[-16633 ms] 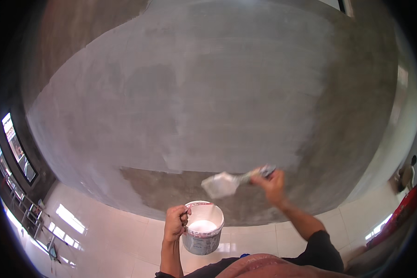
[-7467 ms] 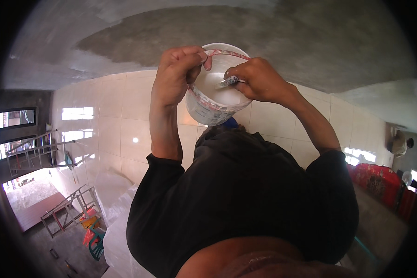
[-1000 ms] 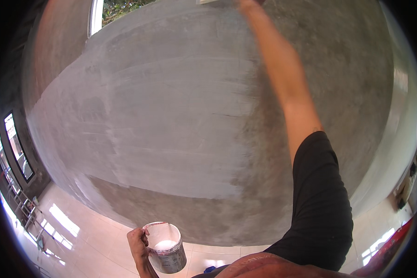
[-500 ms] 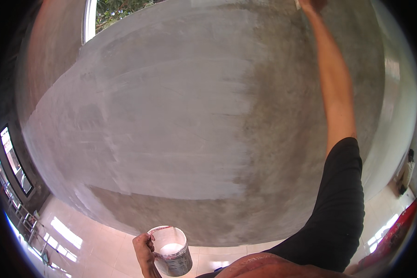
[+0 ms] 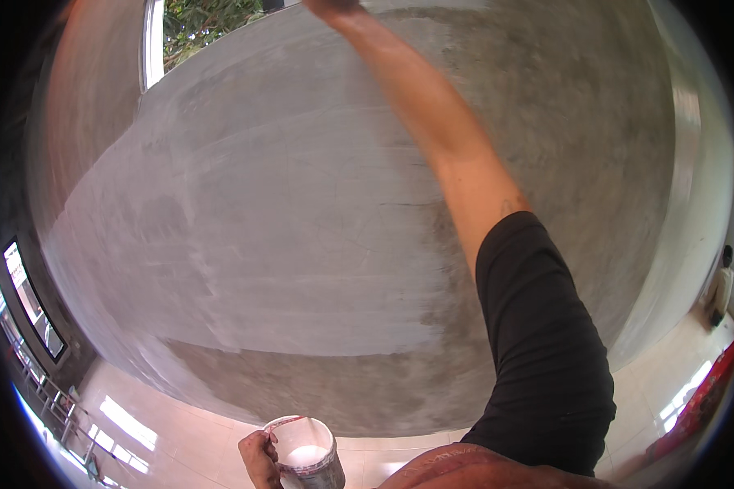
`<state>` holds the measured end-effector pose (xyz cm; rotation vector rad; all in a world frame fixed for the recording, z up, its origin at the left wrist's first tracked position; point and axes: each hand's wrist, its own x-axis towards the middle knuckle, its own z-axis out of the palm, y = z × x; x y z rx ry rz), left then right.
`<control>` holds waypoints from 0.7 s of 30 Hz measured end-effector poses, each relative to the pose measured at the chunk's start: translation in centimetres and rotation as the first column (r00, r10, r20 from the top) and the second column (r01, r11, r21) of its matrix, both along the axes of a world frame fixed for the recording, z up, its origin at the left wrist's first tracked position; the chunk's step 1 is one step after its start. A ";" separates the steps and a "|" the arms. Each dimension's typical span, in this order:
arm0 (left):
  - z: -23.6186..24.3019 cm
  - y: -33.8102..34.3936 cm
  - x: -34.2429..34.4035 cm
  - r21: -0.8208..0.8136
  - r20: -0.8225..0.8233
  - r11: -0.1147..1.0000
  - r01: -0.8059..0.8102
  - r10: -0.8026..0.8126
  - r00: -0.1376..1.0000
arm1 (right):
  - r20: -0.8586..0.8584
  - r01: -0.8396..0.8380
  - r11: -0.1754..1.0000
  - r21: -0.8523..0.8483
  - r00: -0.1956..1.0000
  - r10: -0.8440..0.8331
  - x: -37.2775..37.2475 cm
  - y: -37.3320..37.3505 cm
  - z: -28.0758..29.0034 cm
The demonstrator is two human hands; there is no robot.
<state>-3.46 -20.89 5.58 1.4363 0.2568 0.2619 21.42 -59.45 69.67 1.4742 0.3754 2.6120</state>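
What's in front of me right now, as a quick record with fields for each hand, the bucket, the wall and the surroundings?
Left hand: gripping the bucket at its left rim
Right hand: raised, partly cut off by the picture's top edge; whether it holds anything cannot be seen
Bucket contents: white liquid
Wall: paler grey at left and centre, darker at right and along much of the bottom
Upper left: window with green foliage outside
Floor: pale glossy tiles with bright reflections
Lower right: red item, partly cut off
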 end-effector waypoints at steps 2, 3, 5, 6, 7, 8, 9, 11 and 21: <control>0.5 0.0 -0.3 0.029 -0.006 0.999 -0.031 0.031 0.999 | -0.052 -0.250 0.966 0.065 0.966 0.253 -0.4 2.6 -0.3; 0.9 -0.3 -0.4 0.044 0.008 0.999 -0.021 0.021 1.000 | -0.061 -0.302 0.947 0.112 0.949 0.310 -0.6 3.0 -0.1; 1.4 -0.4 -0.4 0.055 -0.004 0.998 -0.028 0.028 1.000 | -0.025 -0.368 0.906 0.210 0.924 0.381 -1.5 2.2 0.3; 1.2 0.0 -0.1 0.046 -0.029 0.998 -0.045 0.046 0.999 | -0.055 -0.396 0.886 0.240 0.906 0.420 -2.0 0.9 0.8; 0.9 0.3 0.0 0.037 -0.055 0.997 -0.061 0.063 0.997 | -0.083 -0.422 0.865 0.271 0.885 0.458 -2.8 -1.1 1.3; 0.7 0.1 0.8 0.043 -0.019 0.999 -0.031 0.032 0.999 | -0.003 -0.348 0.889 0.298 0.931 0.365 -2.3 -5.2 2.8; 0.7 0.5 0.6 0.045 0.012 0.998 -0.037 0.037 0.999 | -0.030 -0.347 0.885 0.310 0.927 0.374 -2.9 -7.7 3.2; 0.7 0.7 0.0 0.044 0.041 0.998 -0.053 0.051 0.998 | 0.068 -0.367 0.872 0.325 0.928 0.366 -4.8 -13.2 2.4; 0.9 -1.6 -0.2 -0.028 0.016 0.999 -0.024 0.025 1.000 | 0.152 0.068 0.825 0.561 0.971 -0.184 -17.3 -32.7 0.0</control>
